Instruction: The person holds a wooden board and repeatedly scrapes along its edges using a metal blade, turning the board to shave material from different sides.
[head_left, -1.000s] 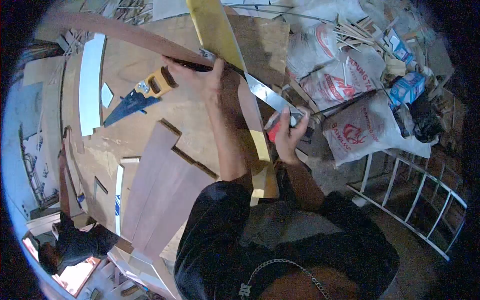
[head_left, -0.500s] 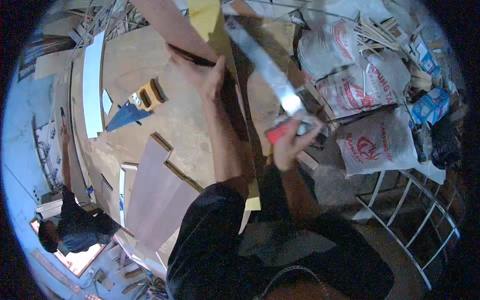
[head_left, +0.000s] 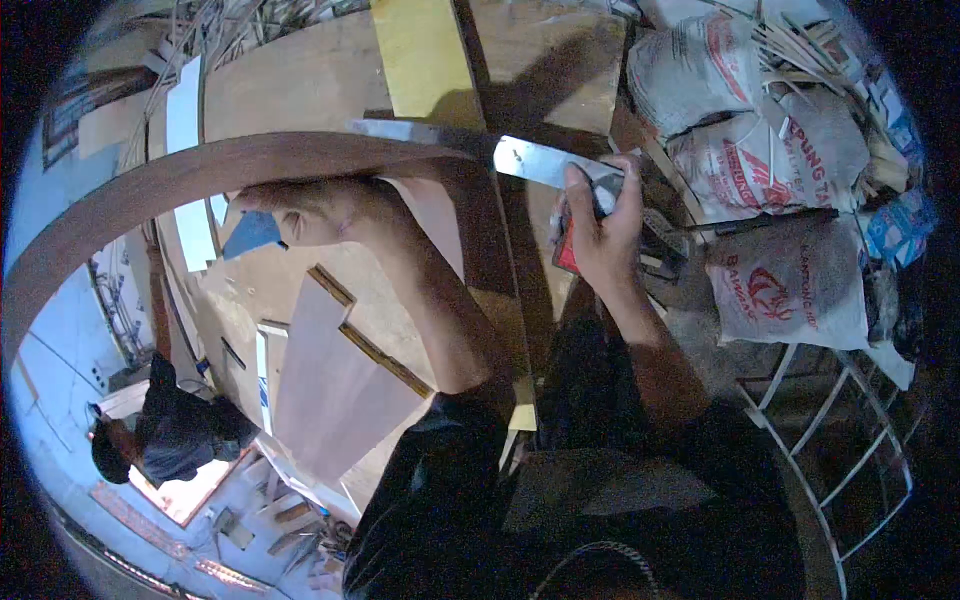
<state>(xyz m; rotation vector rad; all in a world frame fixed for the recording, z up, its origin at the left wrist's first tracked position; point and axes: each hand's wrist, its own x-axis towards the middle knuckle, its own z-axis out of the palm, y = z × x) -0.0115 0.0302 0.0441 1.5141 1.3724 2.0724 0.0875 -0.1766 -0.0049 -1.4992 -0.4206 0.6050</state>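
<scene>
A long brown board [head_left: 230, 155] spans the upper left of the view, raised above the worktable [head_left: 290, 95]. My left hand [head_left: 320, 212] is under it, its fingers wrapped against the board's lower side. In my right hand [head_left: 608, 215] is a flat metal blade tool [head_left: 545, 162], held near its right end, with the blade pointing left towards the board's end. Something red [head_left: 570, 245] shows below the right palm. The blue saw blade [head_left: 252, 235] lies on the table, its handle hidden behind my left hand.
A cut brown panel [head_left: 335, 385] lies on the table, with a yellow strip [head_left: 425, 60] at the back. White sacks [head_left: 780, 290] and wood sticks are on the right, above a metal rack [head_left: 850, 440]. Another person [head_left: 185, 430] is at the lower left.
The board has swung from the top down across the left, my left hand moving left with it. My right hand has risen slightly and the blade tool has turned more level.
</scene>
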